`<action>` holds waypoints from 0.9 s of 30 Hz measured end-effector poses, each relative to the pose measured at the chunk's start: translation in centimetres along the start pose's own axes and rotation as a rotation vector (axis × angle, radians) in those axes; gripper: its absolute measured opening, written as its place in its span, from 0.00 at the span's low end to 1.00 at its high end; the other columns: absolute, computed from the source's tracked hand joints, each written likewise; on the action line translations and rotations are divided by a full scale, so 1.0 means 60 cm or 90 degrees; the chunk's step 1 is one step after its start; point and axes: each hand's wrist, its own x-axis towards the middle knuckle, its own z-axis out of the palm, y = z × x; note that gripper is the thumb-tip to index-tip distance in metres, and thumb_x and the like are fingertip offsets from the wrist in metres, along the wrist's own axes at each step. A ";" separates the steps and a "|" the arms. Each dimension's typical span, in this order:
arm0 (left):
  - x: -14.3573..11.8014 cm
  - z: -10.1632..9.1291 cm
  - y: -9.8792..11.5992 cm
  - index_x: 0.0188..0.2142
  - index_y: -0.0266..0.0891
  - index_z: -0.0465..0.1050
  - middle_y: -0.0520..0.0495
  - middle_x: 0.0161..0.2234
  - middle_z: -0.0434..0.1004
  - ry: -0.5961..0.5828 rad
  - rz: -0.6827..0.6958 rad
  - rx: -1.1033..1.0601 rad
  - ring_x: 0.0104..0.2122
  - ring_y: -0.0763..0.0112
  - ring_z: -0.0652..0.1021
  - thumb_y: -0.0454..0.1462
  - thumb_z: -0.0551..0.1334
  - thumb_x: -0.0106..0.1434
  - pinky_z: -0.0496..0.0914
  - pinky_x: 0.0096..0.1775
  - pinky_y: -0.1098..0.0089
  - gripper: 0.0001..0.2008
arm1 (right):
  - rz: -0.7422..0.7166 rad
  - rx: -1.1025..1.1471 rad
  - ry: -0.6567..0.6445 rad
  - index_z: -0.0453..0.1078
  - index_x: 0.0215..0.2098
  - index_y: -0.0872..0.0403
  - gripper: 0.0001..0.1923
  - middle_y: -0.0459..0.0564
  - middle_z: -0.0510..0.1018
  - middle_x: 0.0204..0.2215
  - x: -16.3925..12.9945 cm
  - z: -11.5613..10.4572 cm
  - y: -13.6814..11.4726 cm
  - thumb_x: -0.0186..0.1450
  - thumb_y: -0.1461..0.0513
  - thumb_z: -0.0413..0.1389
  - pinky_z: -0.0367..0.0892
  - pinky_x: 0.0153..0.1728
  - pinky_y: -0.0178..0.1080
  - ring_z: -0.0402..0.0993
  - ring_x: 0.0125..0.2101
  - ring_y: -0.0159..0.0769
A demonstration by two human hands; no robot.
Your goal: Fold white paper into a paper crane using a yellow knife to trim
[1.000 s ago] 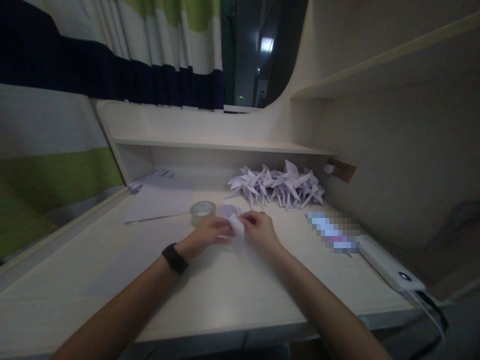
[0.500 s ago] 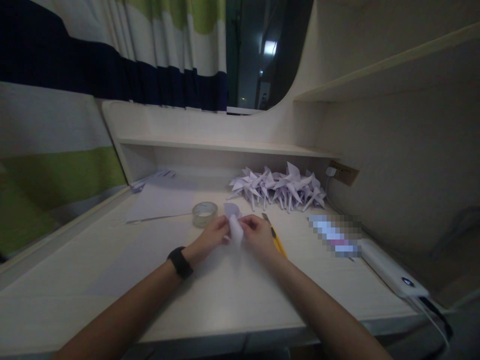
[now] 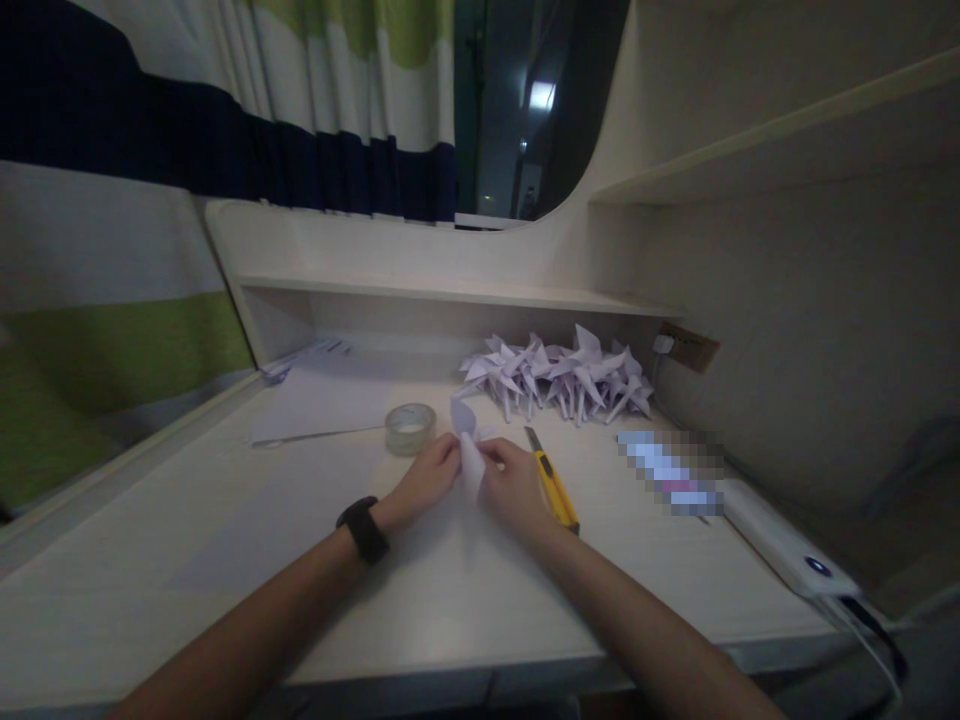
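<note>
While both forearms stretch in from the near edge of the desk (image 3: pixel 225 560), the action sits mid-desk: left hand (image 3: pixel 421 484), black watch (image 3: pixel 363 528) on the wrist, and right hand (image 3: pixel 516 484) meet over a small white paper (image 3: pixel 470 462). Fingers of both hands are pinched shut on it, one hand per side, w/ the paper standing up between the fingertips just above the desk. A curled flap pokes out above the knuckles.

Handling call: that paper looks very light, thin & floppy, so it'll crease wherever it's pressed and could tear or crumple under a hard squeeze. Best hold, I'd say, is right at the folded edges w/ fingertips, close to the crease, not out at the loose flap.

Just right of the right hand lies a yellow cutter (image 3: pixel 553 482), blade end pointing away, touching nothing I can make out. Just beyond the left hand sits a tape roll (image 3: pixel 410 428), flat on the desk. Farther left, flat sheets (image 3: pixel 330 400) spread toward the back corner.

Past all that, under the low shelf (image 3: pixel 450 292), a heap of folded paper shapes (image 3: pixel 559 378) lies piled vs. the back wall. Off right, a white power strip (image 3: pixel 787 548) runs along the side wall, small light on. Striped curtain (image 3: pixel 225 120) hangs at the far left.
</note>
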 end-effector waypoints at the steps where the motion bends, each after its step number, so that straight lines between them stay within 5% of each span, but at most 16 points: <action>1: 0.001 0.001 -0.001 0.27 0.39 0.63 0.55 0.21 0.60 -0.005 -0.007 -0.017 0.20 0.75 0.63 0.40 0.52 0.62 0.56 0.22 0.73 0.09 | -0.006 -0.003 0.001 0.77 0.34 0.54 0.11 0.50 0.81 0.32 0.001 -0.001 0.000 0.58 0.68 0.53 0.68 0.37 0.37 0.76 0.35 0.38; 10: -0.001 0.003 0.006 0.25 0.39 0.62 0.56 0.20 0.58 0.005 -0.064 -0.103 0.18 0.77 0.61 0.44 0.54 0.60 0.54 0.20 0.75 0.13 | -0.049 -0.026 0.029 0.77 0.34 0.53 0.11 0.50 0.80 0.32 0.003 -0.005 0.000 0.60 0.67 0.53 0.67 0.35 0.36 0.74 0.34 0.37; 27: 0.001 -0.003 -0.005 0.26 0.39 0.61 0.55 0.23 0.59 0.005 0.015 -0.045 0.22 0.75 0.62 0.45 0.54 0.63 0.56 0.23 0.74 0.14 | -0.031 0.027 0.028 0.77 0.32 0.52 0.08 0.48 0.80 0.31 0.007 -0.004 -0.002 0.61 0.65 0.54 0.66 0.33 0.35 0.74 0.32 0.36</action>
